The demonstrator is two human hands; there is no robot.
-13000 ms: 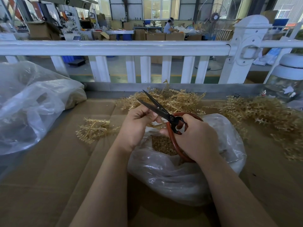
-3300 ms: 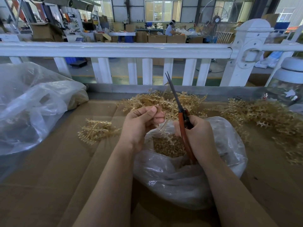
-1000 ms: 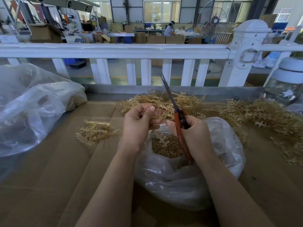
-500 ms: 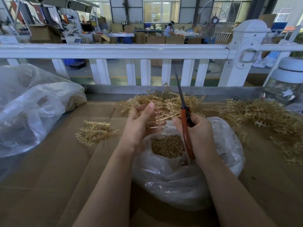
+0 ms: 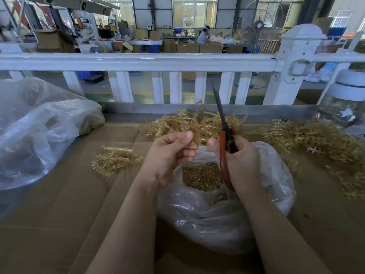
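Note:
My right hand (image 5: 243, 161) grips the red handles of a pair of scissors (image 5: 224, 135), whose dark blades are together and point up and away. My left hand (image 5: 169, 153) has its fingers curled round a gold plastic sprig (image 5: 199, 125), held just left of the blades. Both hands hover over an open clear plastic bag (image 5: 227, 210) holding several small gold cut pieces (image 5: 201, 177).
Loose gold sprigs lie in a small heap (image 5: 114, 160) at the left, a heap (image 5: 187, 120) behind my hands and a large heap (image 5: 320, 143) at the right. A big clear bag (image 5: 37, 131) fills the left. A white railing (image 5: 138, 62) borders the cardboard-covered table (image 5: 59, 214); a white-lidded jar (image 5: 347, 103) stands far right.
My left hand's fingers, straighter half a second ago, have curled round the sprig. The scissors stay with blades together, pointing up, tilted slightly more to the left.

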